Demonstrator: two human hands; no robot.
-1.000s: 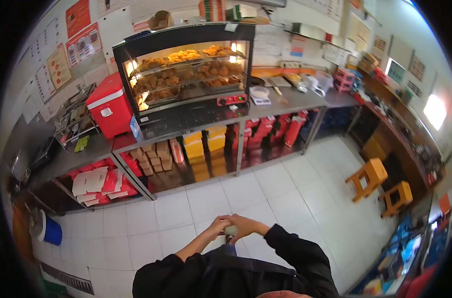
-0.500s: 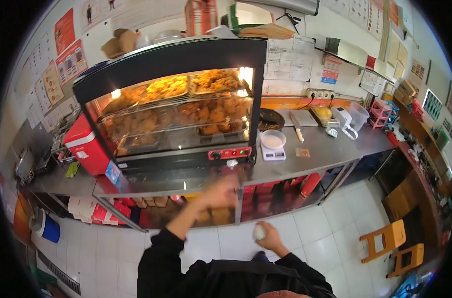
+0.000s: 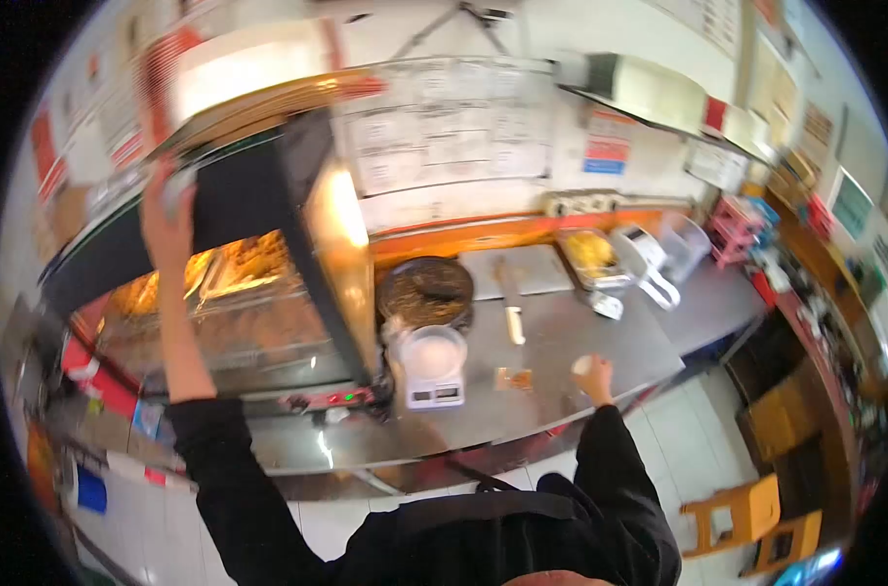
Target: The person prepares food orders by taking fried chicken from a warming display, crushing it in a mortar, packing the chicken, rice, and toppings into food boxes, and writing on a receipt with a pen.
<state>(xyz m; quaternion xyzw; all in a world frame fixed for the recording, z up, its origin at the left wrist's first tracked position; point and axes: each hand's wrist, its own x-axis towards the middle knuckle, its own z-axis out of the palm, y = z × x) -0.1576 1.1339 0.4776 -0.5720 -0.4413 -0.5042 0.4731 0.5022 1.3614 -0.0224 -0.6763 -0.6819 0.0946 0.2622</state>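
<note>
Head view, left to right: the left hand (image 3: 166, 220) is raised to the top edge of a black-framed glass warming cabinet (image 3: 234, 195), with trays of golden-brown fried food (image 3: 258, 266) inside. Its fingers are blurred next to a small whitish item (image 3: 179, 184); I cannot tell whether they grip it. Half a second ago this hand was lower, in front of the cabinet; its rise leaves the two hands busy at separate places, well apart. Along the grey metal counter (image 3: 561, 332) come a round black pan (image 3: 426, 291), a white digital scale (image 3: 434, 396) bearing a clear round tub (image 3: 433, 353), a pale-handled knife (image 3: 514, 325) and a small flat orange-brown packet (image 3: 513, 379). Farthest right of these, the right hand (image 3: 597, 383) has come up to the counter's front, fingers curled around a small pale rounded object (image 3: 582, 365), so that object remains carried, not set down.
</note>
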